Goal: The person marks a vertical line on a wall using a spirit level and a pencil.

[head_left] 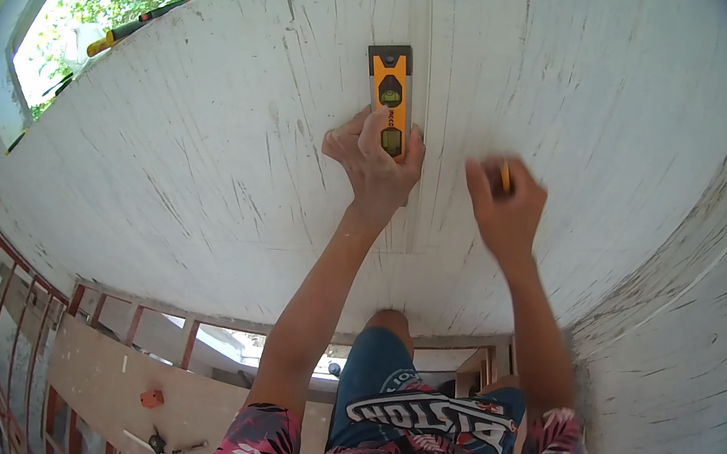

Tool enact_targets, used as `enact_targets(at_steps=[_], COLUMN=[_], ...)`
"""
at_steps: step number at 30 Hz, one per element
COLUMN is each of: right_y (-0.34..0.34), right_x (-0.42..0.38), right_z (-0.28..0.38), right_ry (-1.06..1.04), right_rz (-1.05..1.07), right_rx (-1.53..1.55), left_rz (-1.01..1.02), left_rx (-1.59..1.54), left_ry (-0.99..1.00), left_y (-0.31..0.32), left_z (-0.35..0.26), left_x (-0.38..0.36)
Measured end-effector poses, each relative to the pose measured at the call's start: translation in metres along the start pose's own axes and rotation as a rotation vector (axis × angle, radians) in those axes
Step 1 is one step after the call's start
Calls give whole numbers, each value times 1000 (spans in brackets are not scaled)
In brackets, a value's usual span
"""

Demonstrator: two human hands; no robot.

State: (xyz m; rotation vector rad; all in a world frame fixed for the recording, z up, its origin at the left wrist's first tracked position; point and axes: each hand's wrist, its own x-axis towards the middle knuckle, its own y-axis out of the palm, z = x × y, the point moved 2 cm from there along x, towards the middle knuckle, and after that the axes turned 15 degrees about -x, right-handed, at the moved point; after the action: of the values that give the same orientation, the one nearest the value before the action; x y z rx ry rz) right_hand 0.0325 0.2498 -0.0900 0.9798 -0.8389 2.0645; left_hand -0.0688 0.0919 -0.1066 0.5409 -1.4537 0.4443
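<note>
A short orange and black spirit level [391, 92] lies against the white, streaked wall surface [234, 153], lined up near a faint vertical seam. My left hand [382, 160] is closed round its lower end, with fingers on both sides. To the right, apart from the level, my right hand [508, 201] is slightly blurred and pinches a small yellow and dark pencil-like tool [506, 176]. Most of that tool is hidden by the fingers.
Tools with yellow and black handles [103, 44] rest along the ledge by the window opening at upper left. Below, a wooden board [98, 366] holds a small orange item [152, 398] and a dark tool [157, 442]. Reddish metal railings [4, 288] stand at lower left.
</note>
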Motion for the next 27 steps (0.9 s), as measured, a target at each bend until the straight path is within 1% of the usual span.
enact_targets(at_steps=[1, 3, 4, 6, 13, 21, 25, 27], right_y=[3, 13, 17, 27, 37, 38, 38, 42], right_x=[25, 65, 77, 91, 97, 96, 100, 103], right_z=[13, 32, 38, 46, 51, 51, 47, 41], right_ry=[-74, -173, -173, -191, -173, -169, -161, -238], right_rz=[-11, 57, 63, 176, 256, 204, 248, 156], right_rx=[-24, -89, -90, -163, -258, -233, -261, -324], left_rz=[3, -48, -46, -54, -124, -182, -180, -188], left_rx=[-2, -32, -30, -33, -44, -85, -91, -142], left_ry=[-2, 2, -4, -10, -40, -79, -99, -92], left_y=[1, 3, 3, 2, 3, 2, 2, 1], left_z=[1, 3, 2, 1, 3, -3, -7, -7], left_x=[0, 0, 0, 1, -2, -1, 1, 1])
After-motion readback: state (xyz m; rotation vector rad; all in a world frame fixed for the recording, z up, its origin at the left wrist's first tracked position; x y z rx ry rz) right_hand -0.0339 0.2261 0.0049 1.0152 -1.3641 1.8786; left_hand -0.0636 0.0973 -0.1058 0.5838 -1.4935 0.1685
